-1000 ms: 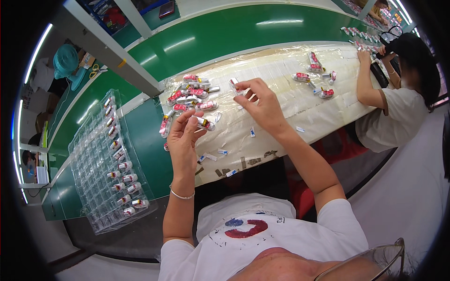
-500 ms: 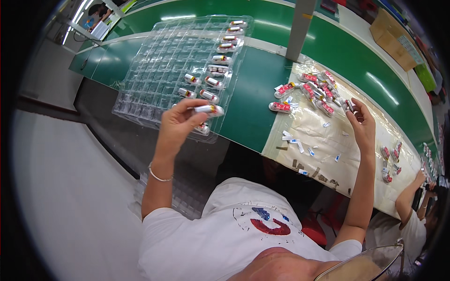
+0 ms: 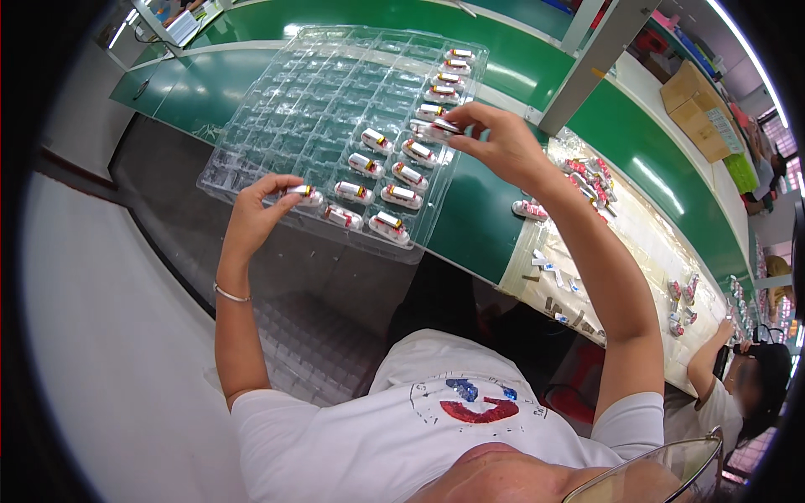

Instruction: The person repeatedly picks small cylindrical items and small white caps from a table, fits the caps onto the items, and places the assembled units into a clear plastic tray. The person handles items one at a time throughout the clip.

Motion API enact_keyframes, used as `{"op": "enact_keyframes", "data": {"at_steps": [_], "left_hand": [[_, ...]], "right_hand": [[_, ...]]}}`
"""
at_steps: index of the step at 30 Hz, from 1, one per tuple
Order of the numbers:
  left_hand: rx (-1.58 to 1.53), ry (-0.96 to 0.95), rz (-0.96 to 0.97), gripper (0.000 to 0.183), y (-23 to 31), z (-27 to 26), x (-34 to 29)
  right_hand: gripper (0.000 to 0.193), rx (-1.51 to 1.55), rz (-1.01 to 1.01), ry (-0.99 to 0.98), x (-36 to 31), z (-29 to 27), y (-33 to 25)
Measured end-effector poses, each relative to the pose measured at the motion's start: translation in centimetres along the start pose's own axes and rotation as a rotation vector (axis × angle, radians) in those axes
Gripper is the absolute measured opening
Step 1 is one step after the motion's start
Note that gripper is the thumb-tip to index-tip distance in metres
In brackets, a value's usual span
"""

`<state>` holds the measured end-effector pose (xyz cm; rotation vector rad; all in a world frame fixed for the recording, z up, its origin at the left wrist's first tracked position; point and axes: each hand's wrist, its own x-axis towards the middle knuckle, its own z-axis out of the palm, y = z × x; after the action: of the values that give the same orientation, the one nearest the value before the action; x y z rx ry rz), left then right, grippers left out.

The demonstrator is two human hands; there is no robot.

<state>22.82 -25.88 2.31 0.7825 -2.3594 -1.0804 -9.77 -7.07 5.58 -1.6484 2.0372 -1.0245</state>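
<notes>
A clear plastic tray [image 3: 335, 109] with many square pockets lies on the green bench. Small oblong white-and-red pieces [image 3: 401, 196], each topped by a silver block with a yellow band, sit in its right-hand columns. My left hand [image 3: 256, 214] is at the tray's near edge, thumb and fingers closed on one such piece [image 3: 305, 197] at a pocket. My right hand [image 3: 503, 147] reaches over the tray's right side. Its fingers pinch another piece [image 3: 436, 127], slightly blurred, above the right-hand column; whether it touches the pocket I cannot tell.
To the right, a pale sheet [image 3: 604, 277] bears a pile of red-and-white pieces [image 3: 591, 180] and small white-and-blue slips. A grey post [image 3: 595, 67] rises behind it, with a cardboard box [image 3: 700, 109] farther back. Another person's arm [image 3: 708, 352] rests at the far right.
My left hand has moved left and lowered its piece to a near pocket. My right hand has come from the pile across to the tray with a piece. The view has shifted a little.
</notes>
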Motion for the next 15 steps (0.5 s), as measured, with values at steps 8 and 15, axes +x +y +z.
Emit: {"op": "enact_keyframes", "data": {"at_steps": [8,15], "left_hand": [[0.048,-0.103,0.091,0.017,0.4,-1.0,-0.2],[0.288,-0.09,0.128,0.017,0.6,-0.6,-0.1]], "right_hand": [[0.024,-0.176,-0.124,0.043,8.7,5.9,1.4],[0.02,-0.374,-0.186,0.036,10.5,9.8,2.3]]}}
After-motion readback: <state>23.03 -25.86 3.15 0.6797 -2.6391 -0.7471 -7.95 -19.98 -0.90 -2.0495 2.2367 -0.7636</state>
